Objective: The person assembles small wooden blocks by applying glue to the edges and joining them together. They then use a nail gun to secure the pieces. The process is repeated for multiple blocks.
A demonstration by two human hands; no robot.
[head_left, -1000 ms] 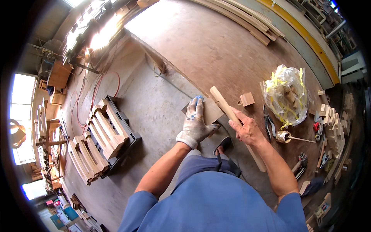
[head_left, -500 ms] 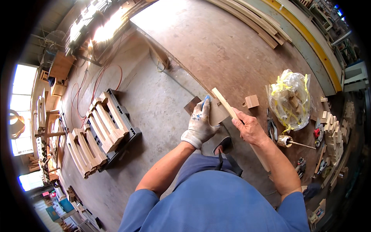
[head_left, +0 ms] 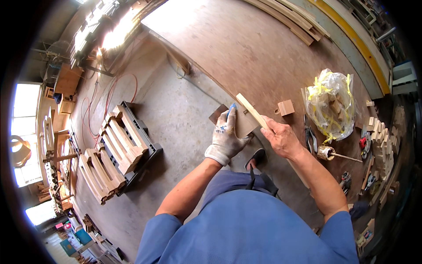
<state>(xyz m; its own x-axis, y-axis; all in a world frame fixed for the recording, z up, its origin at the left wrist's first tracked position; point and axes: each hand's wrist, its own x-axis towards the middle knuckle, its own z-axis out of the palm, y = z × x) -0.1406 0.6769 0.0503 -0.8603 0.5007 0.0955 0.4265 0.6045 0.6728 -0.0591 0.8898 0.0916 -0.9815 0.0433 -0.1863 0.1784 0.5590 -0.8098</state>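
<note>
My left hand (head_left: 223, 140) wears a whitish work glove with blue at a fingertip. Its fingers and thumb span a flat tan piece (head_left: 244, 125) at the edge of the brown worktable (head_left: 211, 48), gripping it. A small dark brown piece (head_left: 218, 114) juts out beside the gloved fingers. My bare right hand (head_left: 281, 137) is closed around the near end of a pale wooden strip (head_left: 249, 107), which slants away to the far left. The strip lies right against the tan piece; whether they are joined, I cannot tell. A small wooden block (head_left: 285, 108) rests on the table beyond my right hand.
On the right stand a clear plastic bag (head_left: 329, 105) of wood pieces, a glue pot (head_left: 325, 152) with a stick, pliers (head_left: 311, 140) and stacked wooden parts (head_left: 382, 145). Long boards (head_left: 285, 20) lie at the far side. Floor left: slatted wooden frames (head_left: 116, 147) on a black pallet (head_left: 151, 154).
Both hands keep their holds, and the strip stays at nearly the same slant. The whole view has shifted slightly.
</note>
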